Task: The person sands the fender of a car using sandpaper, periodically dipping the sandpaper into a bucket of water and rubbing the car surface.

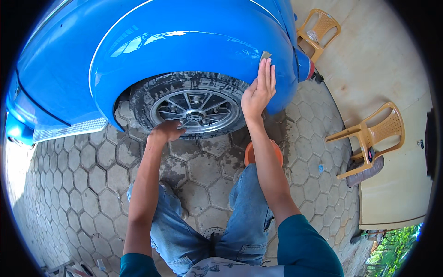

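Fingers (pixel 264 73) of the right hand (pixel 256 98) stretch out nearly straight and close together, holding a small grey-brown pad (pixel 266 55) by their tips against the curved blue fender (pixel 184 53). That spot lies above and to the right of the wheel (pixel 194 117); the palm is turned toward the paintwork, and the thumb is hidden.

Lower down, the left hand (pixel 166 131) is at the lower left of the wheel, its fingers loosely bent and reaching to the silver spoked rim. Whether they grip the rim or only rest by it, I cannot tell. Around the rim, the dark tyre (pixel 143 104) has patchy marks. A thin white line follows the fender's outer curve, and a ribbed running board (pixel 71 130) extends to the left. At the fender's right stands a red lamp (pixel 311 70).

Below the wheel, hexagonal paving (pixel 101 184) carries dark, wet-looking patches. An orange bucket (pixel 277 148) is partly covered by the right forearm. The person's jeans (pixel 180 244) spread to either side of a round metal cover (pixel 213 231); teal sleeves (pixel 307 244) frame the lower edge. Off to the right are two yellow-brown plastic chairs (pixel 369 134), well apart from each other, near a pale wall (pixel 392 60).
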`<action>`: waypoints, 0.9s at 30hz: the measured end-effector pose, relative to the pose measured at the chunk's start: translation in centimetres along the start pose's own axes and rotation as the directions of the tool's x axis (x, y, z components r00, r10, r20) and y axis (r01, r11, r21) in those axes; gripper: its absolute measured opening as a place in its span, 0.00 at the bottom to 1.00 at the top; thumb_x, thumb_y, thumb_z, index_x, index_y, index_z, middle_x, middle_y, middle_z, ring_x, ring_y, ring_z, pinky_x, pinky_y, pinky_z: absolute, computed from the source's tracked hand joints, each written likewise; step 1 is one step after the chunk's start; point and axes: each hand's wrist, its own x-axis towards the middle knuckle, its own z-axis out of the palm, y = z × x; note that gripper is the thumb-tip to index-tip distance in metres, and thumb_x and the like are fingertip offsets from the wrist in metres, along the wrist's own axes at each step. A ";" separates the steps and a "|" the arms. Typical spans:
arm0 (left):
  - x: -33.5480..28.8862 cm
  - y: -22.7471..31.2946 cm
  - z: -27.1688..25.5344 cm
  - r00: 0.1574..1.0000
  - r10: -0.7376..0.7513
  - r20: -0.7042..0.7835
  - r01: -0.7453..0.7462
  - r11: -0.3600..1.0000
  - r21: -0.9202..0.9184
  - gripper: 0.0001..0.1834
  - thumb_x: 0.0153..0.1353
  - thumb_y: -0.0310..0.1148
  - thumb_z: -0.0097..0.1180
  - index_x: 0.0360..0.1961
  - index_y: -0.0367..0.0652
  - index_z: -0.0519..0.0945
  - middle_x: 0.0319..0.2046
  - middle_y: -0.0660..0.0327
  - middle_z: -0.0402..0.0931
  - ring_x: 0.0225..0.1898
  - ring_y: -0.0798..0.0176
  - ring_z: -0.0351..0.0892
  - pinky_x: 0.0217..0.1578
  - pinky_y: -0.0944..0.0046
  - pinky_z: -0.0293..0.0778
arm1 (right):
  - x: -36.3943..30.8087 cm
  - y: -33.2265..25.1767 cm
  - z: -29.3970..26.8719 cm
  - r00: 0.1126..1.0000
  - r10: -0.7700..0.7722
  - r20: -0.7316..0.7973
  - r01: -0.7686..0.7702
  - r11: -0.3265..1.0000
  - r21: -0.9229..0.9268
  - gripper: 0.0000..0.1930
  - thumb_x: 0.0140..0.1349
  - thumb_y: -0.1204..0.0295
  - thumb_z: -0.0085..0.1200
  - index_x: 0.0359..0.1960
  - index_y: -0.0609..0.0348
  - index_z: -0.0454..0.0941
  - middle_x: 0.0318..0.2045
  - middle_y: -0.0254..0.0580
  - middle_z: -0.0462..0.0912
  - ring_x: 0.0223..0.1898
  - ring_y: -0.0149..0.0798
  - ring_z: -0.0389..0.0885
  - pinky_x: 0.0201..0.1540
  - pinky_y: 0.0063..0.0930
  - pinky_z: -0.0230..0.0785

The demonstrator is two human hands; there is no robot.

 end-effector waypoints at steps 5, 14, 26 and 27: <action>-4.1 -3.3 -1.1 0.995 -0.065 -0.073 0.060 0.996 -0.073 0.29 0.63 0.53 0.48 0.60 0.48 0.71 0.50 0.47 0.76 0.54 0.47 0.74 0.54 0.54 0.70 | -1.0 -4.4 2.5 0.998 -0.068 0.011 0.069 0.994 -0.090 0.30 0.58 0.83 0.47 0.64 0.50 0.67 0.66 0.34 0.65 0.68 0.44 0.58 0.61 0.45 0.44; -8.6 -9.1 -0.2 0.981 -0.196 -0.015 0.195 0.981 -0.019 0.30 0.63 0.57 0.46 0.62 0.52 0.70 0.57 0.50 0.72 0.58 0.49 0.71 0.58 0.55 0.66 | -9.3 -13.9 8.7 0.878 -0.378 0.293 0.342 0.925 0.168 0.24 0.56 0.79 0.52 0.55 0.42 0.77 0.62 0.22 0.71 0.68 0.35 0.60 0.62 0.51 0.47; -2.6 -0.5 -1.8 0.998 -0.043 -0.036 0.041 0.998 -0.040 0.31 0.62 0.56 0.48 0.60 0.48 0.71 0.58 0.50 0.71 0.60 0.48 0.69 0.59 0.57 0.65 | -10.5 3.0 -0.2 0.144 0.243 0.959 0.046 0.967 -0.251 0.14 0.57 0.72 0.50 0.44 0.49 0.82 0.50 0.46 0.79 0.50 0.49 0.79 0.49 0.42 0.74; -1.5 0.7 -1.6 0.999 -0.014 -0.037 0.013 0.999 -0.038 0.31 0.62 0.56 0.48 0.60 0.48 0.71 0.58 0.50 0.71 0.60 0.48 0.69 0.59 0.57 0.65 | -10.3 5.6 -2.2 0.183 0.304 0.935 0.023 0.950 -0.313 0.14 0.58 0.72 0.50 0.44 0.49 0.82 0.50 0.47 0.79 0.50 0.49 0.79 0.49 0.42 0.74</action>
